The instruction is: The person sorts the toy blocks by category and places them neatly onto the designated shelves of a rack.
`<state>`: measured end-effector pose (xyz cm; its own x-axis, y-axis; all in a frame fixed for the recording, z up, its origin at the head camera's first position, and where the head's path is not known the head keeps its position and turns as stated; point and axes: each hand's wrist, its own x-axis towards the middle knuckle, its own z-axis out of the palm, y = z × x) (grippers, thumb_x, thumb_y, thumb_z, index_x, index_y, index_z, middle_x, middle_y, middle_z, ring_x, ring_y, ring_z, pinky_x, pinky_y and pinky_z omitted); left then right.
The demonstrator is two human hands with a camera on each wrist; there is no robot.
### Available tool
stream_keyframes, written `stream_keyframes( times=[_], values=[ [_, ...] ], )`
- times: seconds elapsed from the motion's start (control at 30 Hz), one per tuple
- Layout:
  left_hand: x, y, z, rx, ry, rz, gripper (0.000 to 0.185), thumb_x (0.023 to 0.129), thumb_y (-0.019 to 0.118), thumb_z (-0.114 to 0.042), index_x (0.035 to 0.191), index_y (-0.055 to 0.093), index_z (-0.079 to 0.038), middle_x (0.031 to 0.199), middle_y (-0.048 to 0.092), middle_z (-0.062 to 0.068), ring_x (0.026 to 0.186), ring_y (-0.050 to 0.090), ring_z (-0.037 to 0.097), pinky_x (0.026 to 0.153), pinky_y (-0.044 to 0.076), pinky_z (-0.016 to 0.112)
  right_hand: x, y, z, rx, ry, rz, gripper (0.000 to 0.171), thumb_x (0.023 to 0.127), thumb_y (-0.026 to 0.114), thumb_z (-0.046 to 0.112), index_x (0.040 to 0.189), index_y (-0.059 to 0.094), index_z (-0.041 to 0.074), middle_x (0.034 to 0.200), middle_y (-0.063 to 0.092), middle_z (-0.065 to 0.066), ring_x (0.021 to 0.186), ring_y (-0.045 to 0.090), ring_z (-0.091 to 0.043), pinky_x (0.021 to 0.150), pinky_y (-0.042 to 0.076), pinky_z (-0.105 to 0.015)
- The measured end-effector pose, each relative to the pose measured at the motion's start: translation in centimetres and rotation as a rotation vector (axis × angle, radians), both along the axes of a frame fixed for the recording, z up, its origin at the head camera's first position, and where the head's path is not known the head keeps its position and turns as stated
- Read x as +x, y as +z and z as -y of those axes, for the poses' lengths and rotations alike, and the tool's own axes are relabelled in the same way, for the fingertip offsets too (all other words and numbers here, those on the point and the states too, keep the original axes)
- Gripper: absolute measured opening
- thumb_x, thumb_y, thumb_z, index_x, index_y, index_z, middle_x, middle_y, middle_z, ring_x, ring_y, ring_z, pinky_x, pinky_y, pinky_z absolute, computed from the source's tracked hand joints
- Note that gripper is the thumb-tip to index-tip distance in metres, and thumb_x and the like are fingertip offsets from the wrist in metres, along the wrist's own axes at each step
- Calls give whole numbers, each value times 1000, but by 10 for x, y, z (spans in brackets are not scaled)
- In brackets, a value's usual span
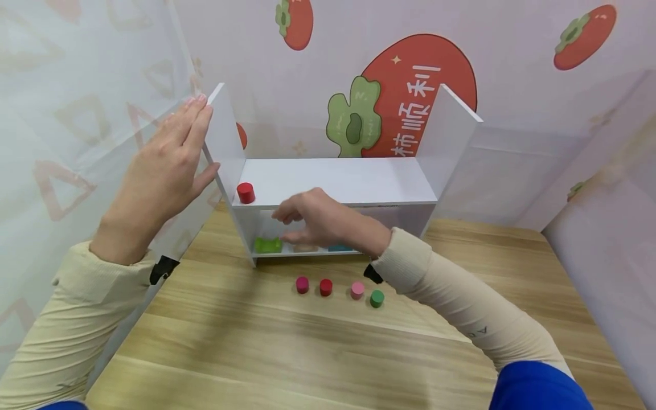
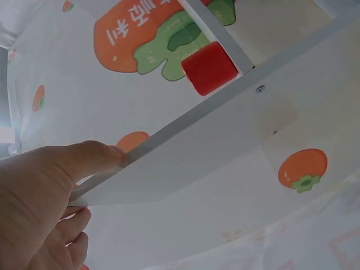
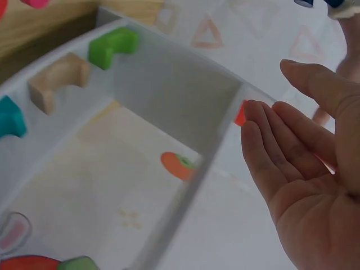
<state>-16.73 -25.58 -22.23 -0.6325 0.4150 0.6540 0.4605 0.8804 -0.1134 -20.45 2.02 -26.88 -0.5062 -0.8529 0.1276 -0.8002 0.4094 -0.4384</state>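
Observation:
My left hand [image 1: 165,156] holds the left side panel of a white shelf [image 1: 333,175]. In the left wrist view, its thumb lies against the panel's edge and the other fingers are behind. A red cylinder block [image 1: 246,193] stands at the left end of the upper board, near that panel. My right hand [image 1: 328,221] hovers before the shelf, right of the red cylinder block, thumb apart from the fingers and nothing between them. Along the lower board sit a green arch block [image 3: 114,46], a tan arch block [image 3: 58,79] and a blue block [image 3: 10,117], partly hidden in the head view.
On the wooden table [image 1: 287,353] before the shelf stand a magenta cylinder [image 1: 302,285], a red cylinder [image 1: 326,287], a pink cylinder [image 1: 357,290] and a green cylinder [image 1: 376,298]. Patterned cloth [image 1: 512,171] hangs behind the shelf and along the sides.

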Motion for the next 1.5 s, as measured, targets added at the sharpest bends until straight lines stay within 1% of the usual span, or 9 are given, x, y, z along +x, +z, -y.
stream_keyframes(
  times=[0.27, 0.43, 0.57, 0.73, 0.9, 1.03, 1.13, 1.3, 1.5],
  values=[
    [0, -1, 1, -6, -1, -4, 88, 86, 80, 1, 161, 33, 7, 168, 38, 25, 157, 37, 42, 134, 26, 47, 5, -65, -20, -65, 19, 44, 33, 92, 81, 10, 123, 76, 1, 119, 79, -12, 109, 78, -23, 95, 65, -34],
    [-1, 0, 0, -6, -8, -6, 87, 86, 80, 2, 160, 33, 7, 168, 38, 25, 157, 36, 42, 135, 25, 46, 10, -107, -26, -20, -45, 132, 39, 93, 81, 11, 130, 72, 2, 129, 76, -13, 116, 76, -25, 96, 65, -37],
    [0, -1, 0, 2, -7, -7, 87, 86, 80, 2, 160, 33, 7, 168, 38, 25, 157, 36, 42, 134, 25, 47, 12, -138, -27, -3, -108, 159, 38, 95, 79, 12, 130, 72, 1, 129, 76, -15, 117, 75, -26, 96, 64, -39],
    [0, -2, -1, 10, -3, -7, 87, 86, 80, 2, 160, 34, 7, 168, 38, 24, 158, 36, 41, 134, 26, 47, 13, -169, -26, -46, -168, 177, 39, 94, 80, 12, 128, 72, -5, 126, 76, -17, 113, 76, -26, 94, 65, -39],
    [0, -1, -1, 11, 1, -4, 87, 86, 79, 2, 160, 34, 7, 169, 37, 24, 158, 36, 41, 134, 26, 48, 10, -189, -23, -59, -212, 182, 39, 92, 81, 10, 128, 72, -3, 122, 77, -16, 109, 76, -23, 90, 65, -32],
    [1, -1, -2, 14, 7, 1, 87, 86, 79, 3, 160, 34, 6, 169, 37, 23, 158, 36, 40, 133, 28, 51, 9, -200, -19, -55, -240, 211, 40, 92, 81, 11, 129, 72, -1, 122, 77, -13, 108, 74, -19, 90, 64, -27],
    [1, -1, -2, 13, 8, 0, 87, 86, 79, 3, 160, 34, 7, 169, 37, 24, 158, 36, 40, 132, 28, 52, 10, -207, -17, -55, -254, 196, 35, 92, 82, 12, 125, 74, 2, 118, 78, -10, 104, 71, -15, 88, 62, -23],
    [1, -1, -1, 12, 6, -1, 86, 87, 79, 3, 160, 34, 7, 168, 37, 24, 158, 36, 40, 132, 28, 52, 11, -214, -14, -73, -247, 197, 25, 93, 81, 11, 117, 76, 6, 111, 77, -6, 99, 70, -13, 85, 60, -21],
    [1, -1, -1, 17, 7, 0, 86, 87, 79, 3, 160, 34, 7, 169, 37, 23, 158, 36, 40, 132, 28, 52, 10, -215, -14, -100, -245, 242, 24, 93, 81, 9, 116, 77, 7, 111, 78, -6, 99, 72, -11, 86, 62, -20]
  ],
)
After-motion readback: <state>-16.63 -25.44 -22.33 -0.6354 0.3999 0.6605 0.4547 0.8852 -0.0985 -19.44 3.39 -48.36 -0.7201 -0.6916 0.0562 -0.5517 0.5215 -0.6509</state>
